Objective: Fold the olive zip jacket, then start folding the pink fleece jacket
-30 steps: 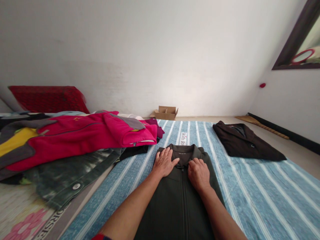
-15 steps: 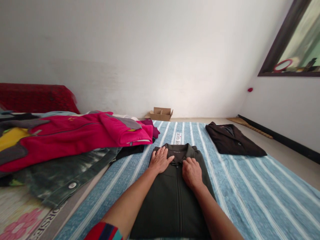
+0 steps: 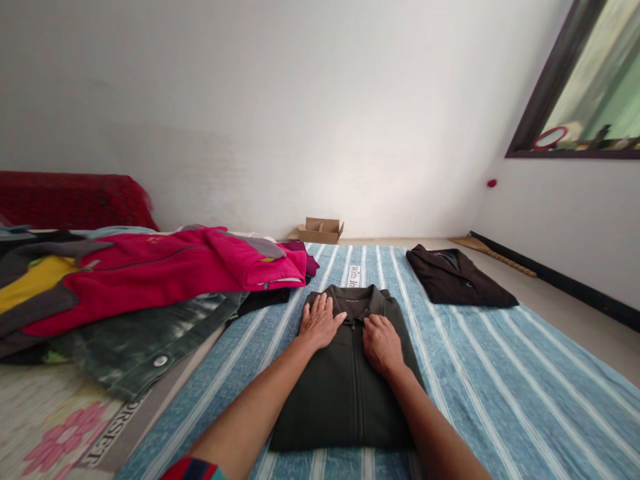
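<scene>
A dark green zip jacket [image 3: 333, 393] lies folded in a neat rectangle on the blue striped sheet, its collar pointing away from me. My left hand [image 3: 320, 325] rests flat on the jacket's left shoulder, below the collar, with the fingers spread. On the other side of the zip, my right hand [image 3: 383, 341] is closed, fingers curled at the right collar point and appearing to pinch it. The fingertips of that hand are partly hidden. The zip runs straight down the jacket's middle between my forearms.
A folded dark brown jacket [image 3: 457, 277] lies at the right on the striped sheet [image 3: 480, 373]. Piled at the left are a pink fleece jacket [image 3: 170, 267], a dark denim garment [image 3: 160, 340] and other clothes. A small cardboard box [image 3: 320, 231] stands by the wall.
My view has shifted slightly, and the jacket's bottom edge now shows whole with sheet in front of it. Both hands stay at the collar, almost unmoved.
</scene>
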Available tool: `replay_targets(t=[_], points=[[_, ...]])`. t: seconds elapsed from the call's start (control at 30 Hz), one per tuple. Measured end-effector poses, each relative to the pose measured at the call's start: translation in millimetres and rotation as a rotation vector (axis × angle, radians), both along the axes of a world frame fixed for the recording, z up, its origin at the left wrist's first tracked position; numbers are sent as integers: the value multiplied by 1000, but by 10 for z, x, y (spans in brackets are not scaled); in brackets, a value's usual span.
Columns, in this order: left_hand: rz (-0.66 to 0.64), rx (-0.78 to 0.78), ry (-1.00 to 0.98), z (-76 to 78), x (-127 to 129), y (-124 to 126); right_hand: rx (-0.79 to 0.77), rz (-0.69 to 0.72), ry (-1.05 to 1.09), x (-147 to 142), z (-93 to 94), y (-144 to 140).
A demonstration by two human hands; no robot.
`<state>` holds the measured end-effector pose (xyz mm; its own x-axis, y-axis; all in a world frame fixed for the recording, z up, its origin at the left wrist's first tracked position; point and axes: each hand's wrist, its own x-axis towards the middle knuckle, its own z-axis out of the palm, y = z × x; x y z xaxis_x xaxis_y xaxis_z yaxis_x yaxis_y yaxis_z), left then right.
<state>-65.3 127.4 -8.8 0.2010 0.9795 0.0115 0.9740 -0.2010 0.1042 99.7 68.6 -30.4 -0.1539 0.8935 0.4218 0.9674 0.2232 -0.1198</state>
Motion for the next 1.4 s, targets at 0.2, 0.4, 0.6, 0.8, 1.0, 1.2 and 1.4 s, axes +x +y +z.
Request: replay_targets(t=[0.2, 0.4, 0.6, 0.8, 1.0, 1.2, 1.4], points=[[40, -27, 20, -8, 46, -126, -13, 4, 9, 10, -2, -25], [32, -30, 16, -3, 50, -138, -20, -1, 17, 13, 0, -56], [27, -9, -1, 9, 46, -215, -2, -33, 40, 7, -2, -94], [30, 6, 6, 54, 76, -362, 13, -69, 64, 12, -39, -103], [21, -2, 0, 10, 105, -466, 26, -84, 79, 18, -44, -123], [32, 10, -5, -94, 104, -471, 16, -73, 77, 28, -60, -102], [32, 21, -11, -110, 102, -475, 9, -67, 68, 23, -67, -98]])
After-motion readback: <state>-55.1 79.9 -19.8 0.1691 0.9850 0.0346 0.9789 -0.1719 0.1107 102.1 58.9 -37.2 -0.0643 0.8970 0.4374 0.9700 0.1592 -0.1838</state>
